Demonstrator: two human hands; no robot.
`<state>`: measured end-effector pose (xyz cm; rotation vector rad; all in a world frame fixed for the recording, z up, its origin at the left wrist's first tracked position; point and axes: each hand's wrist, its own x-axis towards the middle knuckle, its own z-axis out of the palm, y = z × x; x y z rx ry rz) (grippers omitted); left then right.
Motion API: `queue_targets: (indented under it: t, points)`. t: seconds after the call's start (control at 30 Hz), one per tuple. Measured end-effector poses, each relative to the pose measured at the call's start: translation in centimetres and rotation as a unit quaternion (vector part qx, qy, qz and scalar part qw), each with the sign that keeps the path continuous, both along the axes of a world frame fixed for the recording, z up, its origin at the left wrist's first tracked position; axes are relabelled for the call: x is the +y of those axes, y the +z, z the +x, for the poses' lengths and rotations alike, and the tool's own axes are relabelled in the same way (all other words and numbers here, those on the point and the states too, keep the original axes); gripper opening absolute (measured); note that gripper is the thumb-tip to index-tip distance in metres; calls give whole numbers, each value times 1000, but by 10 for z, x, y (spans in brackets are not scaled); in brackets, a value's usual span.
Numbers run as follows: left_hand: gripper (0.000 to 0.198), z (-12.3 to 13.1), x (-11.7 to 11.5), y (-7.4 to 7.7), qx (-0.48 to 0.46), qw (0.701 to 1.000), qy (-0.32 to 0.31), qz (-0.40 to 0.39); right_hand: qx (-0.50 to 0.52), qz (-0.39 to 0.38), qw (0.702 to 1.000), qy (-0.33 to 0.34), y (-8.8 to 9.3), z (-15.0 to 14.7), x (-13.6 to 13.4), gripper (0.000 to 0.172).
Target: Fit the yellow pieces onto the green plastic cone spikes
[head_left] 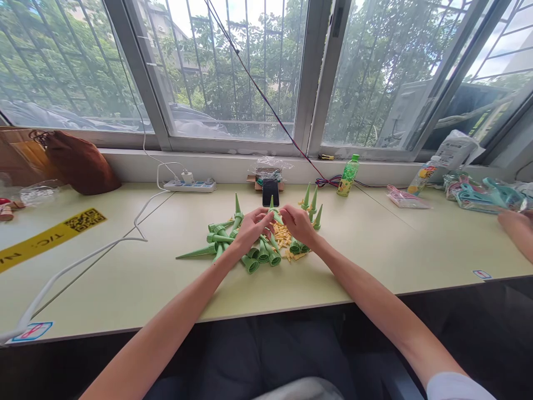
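Observation:
Over the middle of the table, my left hand [252, 228] is closed around a green plastic watering spike [273, 213], its pointed end facing up and away. My right hand [298, 224] is closed in a pinch against the spike's right side; whatever its fingertips hold is hidden. Below both hands lies a heap of small yellow plastic pieces [282, 238]. Several green spikes [222, 238] are piled left of and below my left hand, some with hollow round ends toward me. Beyond my right hand, several more spikes [312, 203] stand upright.
A phone [270, 193] leans behind the hands. Farther back are a power strip [194, 186] and a green bottle [348, 175]. A white cable [87, 260] crosses the table on the left. At the right edge, another person's hand [516, 225] is near bagged teal items [487, 195].

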<state>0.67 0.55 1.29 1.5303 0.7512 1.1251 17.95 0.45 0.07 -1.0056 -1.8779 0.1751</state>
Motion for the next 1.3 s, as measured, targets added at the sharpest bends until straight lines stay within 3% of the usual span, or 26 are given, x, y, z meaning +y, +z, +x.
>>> queue_targets:
  t: [0.67,1.03,1.3]
  points:
    - [47,-2,1,0,34,998,2,45,7,-22,1000,17,-8,3,8,40]
    - [41,-2,3,-8,79,987,18,140,66,-66,996,14,-6,-2,7,50]
    - [31,-2,0,-7,141,958,49,246,102,-126,987,14,-4,-3,7,57]
